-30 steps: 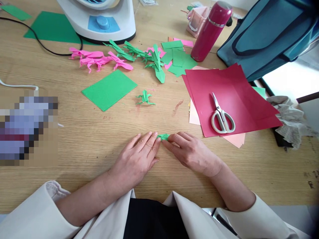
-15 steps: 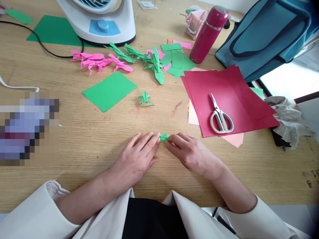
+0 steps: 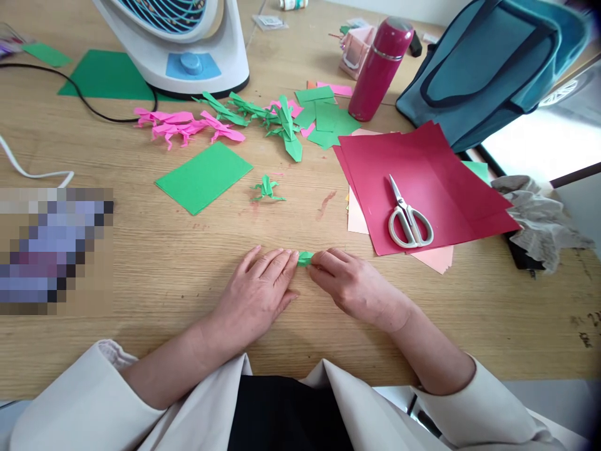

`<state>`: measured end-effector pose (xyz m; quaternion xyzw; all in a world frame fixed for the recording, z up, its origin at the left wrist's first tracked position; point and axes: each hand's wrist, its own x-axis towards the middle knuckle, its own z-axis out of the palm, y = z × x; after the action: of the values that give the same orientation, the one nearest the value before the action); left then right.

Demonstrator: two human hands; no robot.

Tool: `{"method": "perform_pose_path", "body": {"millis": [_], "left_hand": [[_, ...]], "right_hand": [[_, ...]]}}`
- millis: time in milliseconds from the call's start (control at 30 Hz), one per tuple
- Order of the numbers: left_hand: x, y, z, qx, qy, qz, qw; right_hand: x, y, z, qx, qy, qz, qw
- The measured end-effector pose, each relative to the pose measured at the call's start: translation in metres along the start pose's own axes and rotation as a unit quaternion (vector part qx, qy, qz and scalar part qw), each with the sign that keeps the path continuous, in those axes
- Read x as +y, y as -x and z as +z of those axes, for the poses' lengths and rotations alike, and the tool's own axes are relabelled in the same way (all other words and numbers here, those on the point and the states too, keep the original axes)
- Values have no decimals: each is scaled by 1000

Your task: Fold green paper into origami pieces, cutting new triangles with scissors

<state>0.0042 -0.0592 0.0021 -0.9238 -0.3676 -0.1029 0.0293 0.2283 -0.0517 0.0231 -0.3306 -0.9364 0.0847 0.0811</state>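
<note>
One small folded green paper [image 3: 305, 259] on table [image 3: 159, 269]: left hand [image 3: 258, 285] lies flat against its left end, right hand [image 3: 354, 285] pinches the right end. Probably light, thin, easily creased or torn; best held lightly by folded ends.

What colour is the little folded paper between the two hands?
The folded paper is bright green; it shows best in the head view.
</note>
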Motion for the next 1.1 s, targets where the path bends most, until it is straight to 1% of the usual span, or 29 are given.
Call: {"method": "perform_pose_path", "body": {"millis": [167,267,400,533,633,767,900,1033,1100], "left_hand": [[3,-2,-3,-29,-14,-10,999],[4,-2,-5,-35,-20,-6,999],[1,-3,-5,-27,-13,0,1000],[-7,-5,-7,-20,-6,19,1000],[-15,-7,-5,-3,0,32,999],[-22,-6,4,33,52,49,997],[-27,-7,8,63,63,64,994],[-28,-11,3,61,50,78,994],[-29,-15,1,60,57,75,994]], "right_hand": [[8,1,6,63,-84,37,994],[12,-1,9,90,-119,51,987],[16,-2,14,103,-150,40,982],[16,-2,16,113,-174,35,978],[15,-2,15,109,-207,33,972],[17,-2,13,107,-241,35,964],[19,-1,11,99,-224,26,969],[19,-1,8,79,-203,19,976],[19,-1,7,76,-197,15,977]]}}
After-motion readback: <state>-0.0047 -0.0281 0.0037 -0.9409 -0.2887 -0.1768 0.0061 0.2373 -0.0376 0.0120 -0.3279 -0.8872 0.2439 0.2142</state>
